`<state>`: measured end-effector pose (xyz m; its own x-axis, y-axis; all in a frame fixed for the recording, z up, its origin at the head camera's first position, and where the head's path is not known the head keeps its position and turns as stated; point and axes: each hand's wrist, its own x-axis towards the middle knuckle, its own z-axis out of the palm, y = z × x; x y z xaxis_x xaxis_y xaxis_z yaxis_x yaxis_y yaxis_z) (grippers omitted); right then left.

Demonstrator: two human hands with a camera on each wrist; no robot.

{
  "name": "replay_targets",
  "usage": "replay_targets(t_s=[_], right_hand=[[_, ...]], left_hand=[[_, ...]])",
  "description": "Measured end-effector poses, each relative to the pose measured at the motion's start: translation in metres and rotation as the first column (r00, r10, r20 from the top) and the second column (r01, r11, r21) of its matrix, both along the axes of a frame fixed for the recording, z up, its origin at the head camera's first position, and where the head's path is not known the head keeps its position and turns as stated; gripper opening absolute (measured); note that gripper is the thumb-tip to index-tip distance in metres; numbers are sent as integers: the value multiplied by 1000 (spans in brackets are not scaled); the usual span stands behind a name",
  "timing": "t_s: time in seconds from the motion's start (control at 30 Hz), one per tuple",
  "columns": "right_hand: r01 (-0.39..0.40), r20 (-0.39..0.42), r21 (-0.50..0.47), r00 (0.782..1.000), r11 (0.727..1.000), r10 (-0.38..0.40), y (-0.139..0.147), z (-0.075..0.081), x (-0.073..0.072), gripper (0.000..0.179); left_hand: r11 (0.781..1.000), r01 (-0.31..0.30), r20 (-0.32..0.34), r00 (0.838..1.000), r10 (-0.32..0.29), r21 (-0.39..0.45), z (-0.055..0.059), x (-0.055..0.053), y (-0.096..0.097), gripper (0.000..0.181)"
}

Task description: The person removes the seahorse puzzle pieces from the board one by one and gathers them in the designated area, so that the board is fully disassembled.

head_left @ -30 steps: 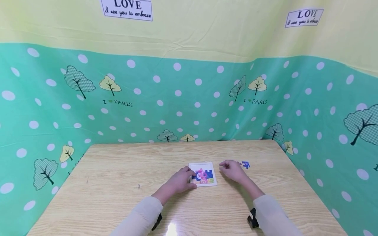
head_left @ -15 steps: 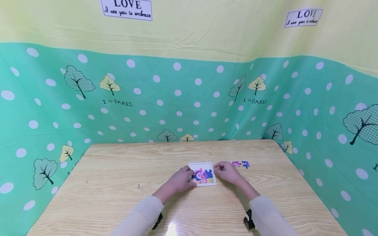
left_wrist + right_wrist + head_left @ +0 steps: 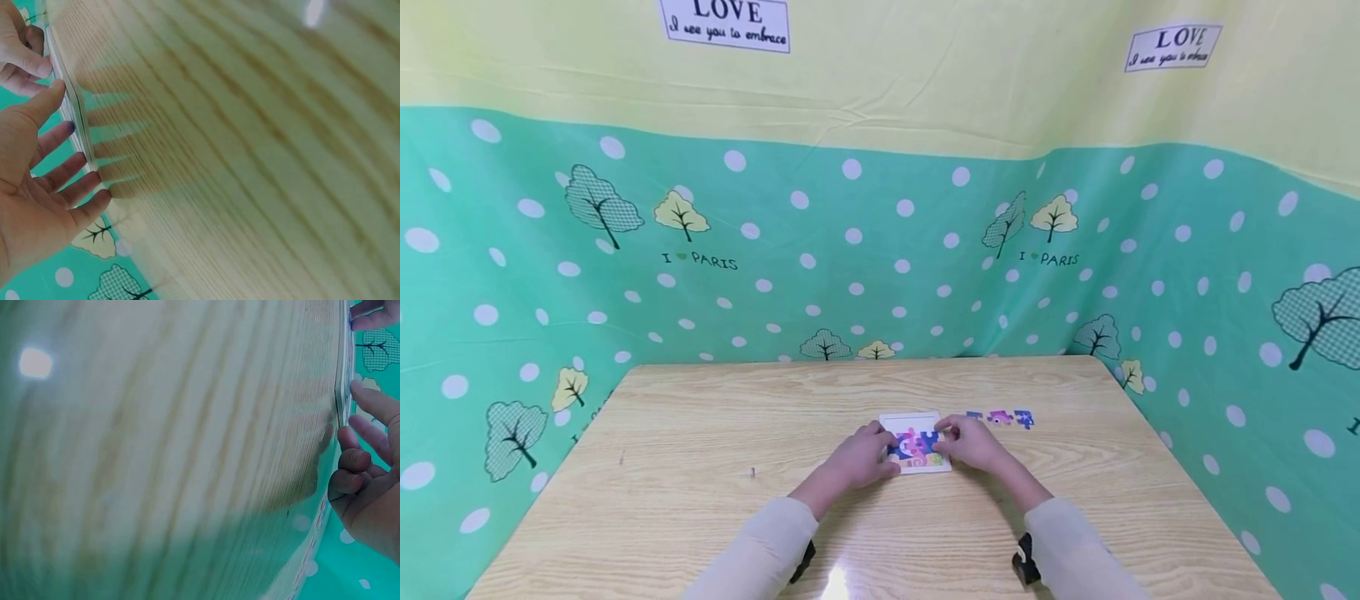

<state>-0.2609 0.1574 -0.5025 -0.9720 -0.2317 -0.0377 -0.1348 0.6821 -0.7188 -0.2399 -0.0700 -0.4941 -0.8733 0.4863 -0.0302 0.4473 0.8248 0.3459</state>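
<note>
A small white-framed jigsaw puzzle [image 3: 917, 469] lies on the table, partly filled with pieces showing a pink figure on blue. Its upper strip is bare white. My left hand [image 3: 862, 457] rests at its left side, forefinger over the frame and thumb at the near corner. In the left wrist view the left fingers [image 3: 62, 174] look spread and fairly straight. My right hand [image 3: 973, 442] has thumb and forefinger at the puzzle's right edge. Whether a piece is between these fingertips is hidden. The right wrist view shows the other right fingers [image 3: 355, 460] curled in.
Loose jigsaw pieces lie right of the puzzle: a blue piece [image 3: 973, 414] partly behind the right hand, a pink piece [image 3: 1000, 417], and a blue starred piece [image 3: 1024, 419]. A tiny dark object or mark [image 3: 752, 472] is at left. A patterned cloth [image 3: 850, 250] hangs behind the table.
My right hand has moved left from beside the loose pieces onto the puzzle's right edge, uncovering the pink and nearer blue pieces. The left hand has stayed in place.
</note>
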Motion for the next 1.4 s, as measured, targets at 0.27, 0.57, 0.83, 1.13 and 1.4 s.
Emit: replay_targets(t_s=[0.27,0.57,0.83,1.13,1.4], right_hand=[[-1,10,21,1000,1000,1,-2,2,-1,32],[-5,41,54,999,999,3,-2,3,-2,32],[-15,46,69,999,998,12,-2,5,-1,32],[-26,48,76,999,997,22,-2,4,-2,30],[-6,77,89,997,996,-1,-2,3,-3,31]], left_hand=[[1000,-13,9,1000,13,-7,1,1,1,46],[1000,0,6,1000,0,-21,-2,-1,1,50],[1000,4,4,1000,-4,-15,-1,-1,1,52],[1000,12,-20,1000,-12,-10,1,1,1,51],[999,44,-78,996,-45,-21,-3,-3,5,51]])
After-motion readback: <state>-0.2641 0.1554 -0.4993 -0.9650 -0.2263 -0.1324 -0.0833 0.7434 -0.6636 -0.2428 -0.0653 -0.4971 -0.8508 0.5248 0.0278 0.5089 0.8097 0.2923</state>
